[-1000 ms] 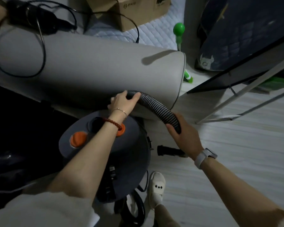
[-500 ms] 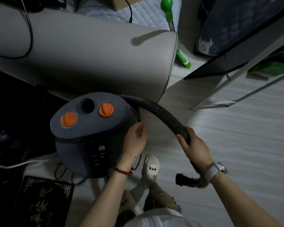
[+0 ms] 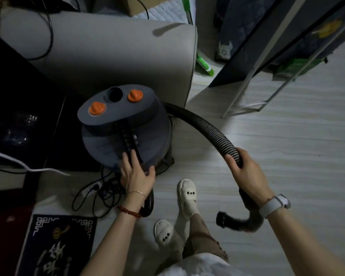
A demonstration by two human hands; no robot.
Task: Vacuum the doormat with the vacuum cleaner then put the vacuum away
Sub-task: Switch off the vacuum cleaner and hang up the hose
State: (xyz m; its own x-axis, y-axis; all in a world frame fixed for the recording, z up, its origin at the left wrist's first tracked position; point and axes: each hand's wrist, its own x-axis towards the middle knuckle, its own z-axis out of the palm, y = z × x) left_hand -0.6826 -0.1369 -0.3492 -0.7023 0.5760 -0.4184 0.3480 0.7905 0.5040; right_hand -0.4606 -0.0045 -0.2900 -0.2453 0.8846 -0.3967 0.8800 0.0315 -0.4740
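The grey drum-shaped vacuum cleaner [image 3: 126,132] with two orange knobs stands on the pale wood-grain floor [image 3: 267,148], just in front of a grey upholstered sofa arm [image 3: 112,54]. The left hand [image 3: 136,173] rests on its near lower edge, fingers straight and spread, a wide grip holding nothing. The right hand [image 3: 245,172] has its grip curled around the black ribbed hose [image 3: 209,128], which arcs from the vacuum's far right side. The dark patterned doormat [image 3: 56,246] lies at the near left. A tangle of black cables [image 3: 102,194] sits between vacuum and mat.
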